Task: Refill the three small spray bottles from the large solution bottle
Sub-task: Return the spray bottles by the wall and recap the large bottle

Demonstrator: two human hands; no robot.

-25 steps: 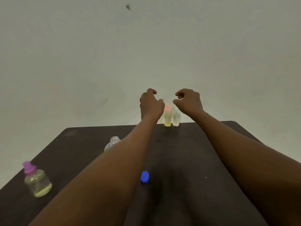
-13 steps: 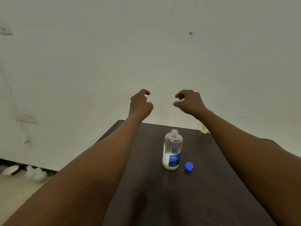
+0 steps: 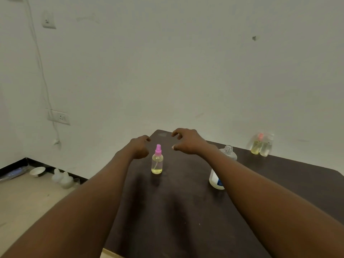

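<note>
A pale wall (image 3: 186,62) fills the upper half of the view, with a cable running down its left side past two sockets (image 3: 59,117). Below it a dark brown surface (image 3: 186,211) stretches away from the person, and tan floor (image 3: 28,198) shows to its left. Both bare forearms reach forward over the surface. The left hand (image 3: 138,148) hovers just left of the pink-capped spray bottle (image 3: 157,161), its fingers loosely curled and holding nothing. The right hand (image 3: 188,141) hangs above and to the right of the same bottle, fingers bent in a loose claw with the thumb apart from them, also holding nothing.

The large solution bottle (image 3: 216,180) stands upright and uncapped on the surface to the right, partly hidden behind the right forearm. The pink-capped spray bottle stands upright between the two hands, with yellowish liquid in it. Two more small bottles stand side by side at the far right edge of the surface: one yellowish with a reddish top (image 3: 256,145), one clear (image 3: 266,148); both are blurred. On the floor by the wall lie a small white bowl (image 3: 37,171) and some pale plastic containers (image 3: 62,177).
</note>
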